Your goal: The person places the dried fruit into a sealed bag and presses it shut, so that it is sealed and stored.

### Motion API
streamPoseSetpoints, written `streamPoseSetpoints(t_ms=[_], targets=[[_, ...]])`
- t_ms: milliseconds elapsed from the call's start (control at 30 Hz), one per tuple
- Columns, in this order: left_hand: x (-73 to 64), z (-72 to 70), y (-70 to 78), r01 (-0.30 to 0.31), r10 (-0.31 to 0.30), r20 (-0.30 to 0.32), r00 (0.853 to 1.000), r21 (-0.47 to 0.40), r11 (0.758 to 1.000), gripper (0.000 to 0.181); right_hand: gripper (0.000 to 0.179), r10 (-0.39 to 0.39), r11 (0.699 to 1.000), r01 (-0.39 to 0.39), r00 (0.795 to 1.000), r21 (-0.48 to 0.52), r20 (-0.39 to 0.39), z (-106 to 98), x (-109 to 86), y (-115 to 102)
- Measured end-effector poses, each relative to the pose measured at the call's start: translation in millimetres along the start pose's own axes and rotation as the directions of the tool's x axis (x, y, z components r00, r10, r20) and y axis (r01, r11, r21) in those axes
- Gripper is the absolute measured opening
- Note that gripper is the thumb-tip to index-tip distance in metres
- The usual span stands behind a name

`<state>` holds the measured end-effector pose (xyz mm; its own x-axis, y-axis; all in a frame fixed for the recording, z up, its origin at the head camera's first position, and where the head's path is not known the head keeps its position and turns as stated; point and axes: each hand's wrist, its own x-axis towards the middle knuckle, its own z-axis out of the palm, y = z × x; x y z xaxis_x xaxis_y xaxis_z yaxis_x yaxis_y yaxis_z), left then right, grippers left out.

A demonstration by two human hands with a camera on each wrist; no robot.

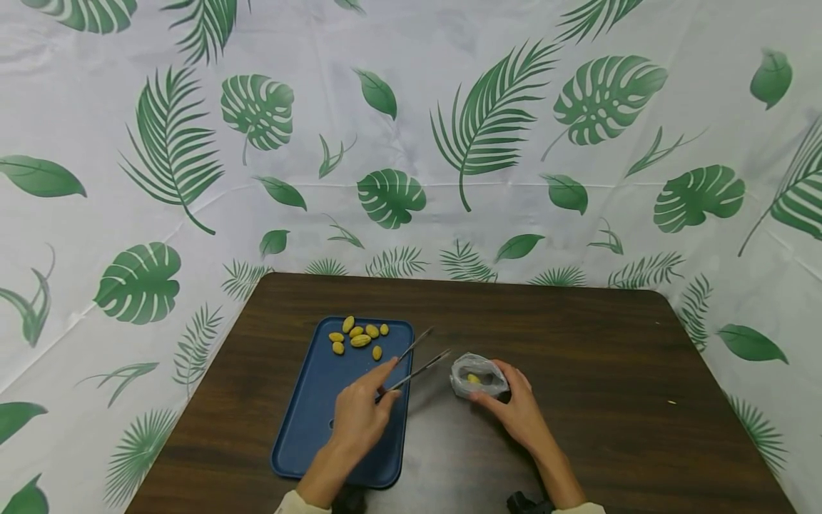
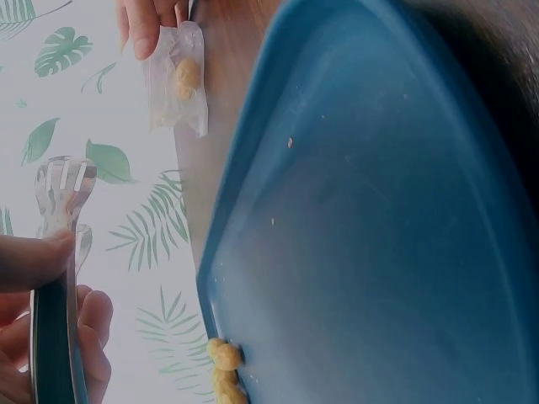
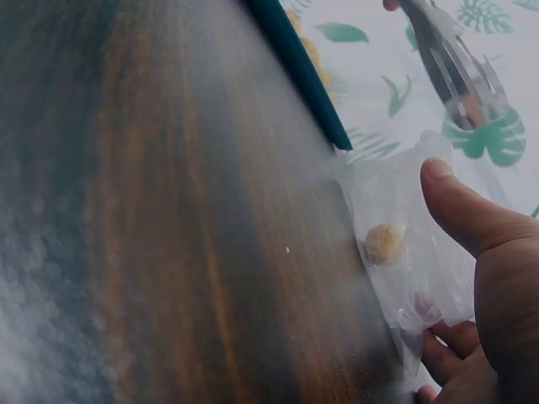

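My left hand grips a pair of metal tongs, its fork-like tips spread apart with nothing between them. The tongs extend over the right edge of a blue tray. At the tray's far end lie several small yellow-brown nuggets, perhaps nuts or dried fruit. To the right, my right hand holds a clear plastic bag between thumb and fingers, its mouth spread. Inside the bag a yellow piece shows through the plastic.
Tray and bag are over a dark wooden table. A small pale crumb lies on its right side. Behind the table hangs a white cloth printed with green leaves. A black object sits by my right wrist.
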<state>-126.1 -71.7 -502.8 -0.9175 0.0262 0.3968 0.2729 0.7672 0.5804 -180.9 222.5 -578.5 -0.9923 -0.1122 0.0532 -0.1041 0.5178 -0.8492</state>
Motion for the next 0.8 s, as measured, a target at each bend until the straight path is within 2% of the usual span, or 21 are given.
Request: streamPoseSetpoints(t_ms=[167,800], targets=[[-0.1,-1.5,-3.0,0.029,-0.028,-0.015,0.999,0.023,0.999,0.056,0.076,0.0,1.0,0.0,1.0,0.004,0.001,-0.2,-0.2,-0.5],[-2.0,-0.1,-7.3,0.064,-0.06,-0.049,0.997,0.082,0.995,0.051,0.076,0.002,1.0,-0.002,1.0,0.005,-0.004,-0.1,-0.1,0.0]])
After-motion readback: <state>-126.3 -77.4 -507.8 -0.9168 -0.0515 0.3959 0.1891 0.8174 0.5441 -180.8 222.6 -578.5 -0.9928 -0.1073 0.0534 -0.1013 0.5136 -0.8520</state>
